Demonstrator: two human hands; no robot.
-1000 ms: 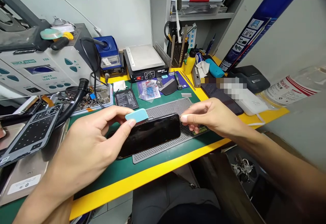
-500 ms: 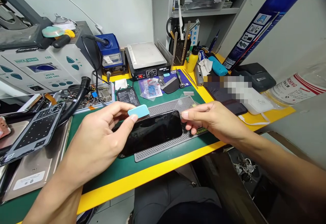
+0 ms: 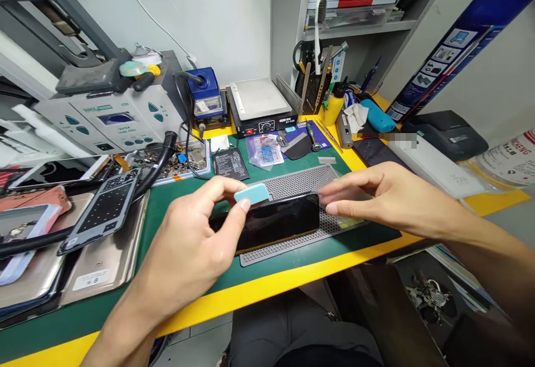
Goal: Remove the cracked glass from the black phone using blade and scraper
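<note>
My left hand [image 3: 200,239] pinches a small, flat, light-blue plastic piece [image 3: 251,194] between thumb and fingers, at the upper edge of a black phone [image 3: 284,219]. The phone's dark glossy face tilts toward me, and its left end is hidden behind that hand. Beneath it lies a grey perforated mat [image 3: 267,254]. At the phone's right end is my right hand [image 3: 380,200], open, thumb and fingers apart. Its fingertips are blurred close to the phone's corner, and I cannot tell whether they touch it.
Phones and phone parts [image 3: 104,211] are piled on the left, before a grey soldering station [image 3: 117,122]. At the back stand a hot plate [image 3: 263,99] and a tool holder [image 3: 311,91]. A yellow bottle [image 3: 334,108] and a white box [image 3: 438,169] are on the right.
My right thumb and fingers have spread apart at the phone's right end. The phone now stands tilted more steeply. The whole view has shifted, showing more of the left side.
</note>
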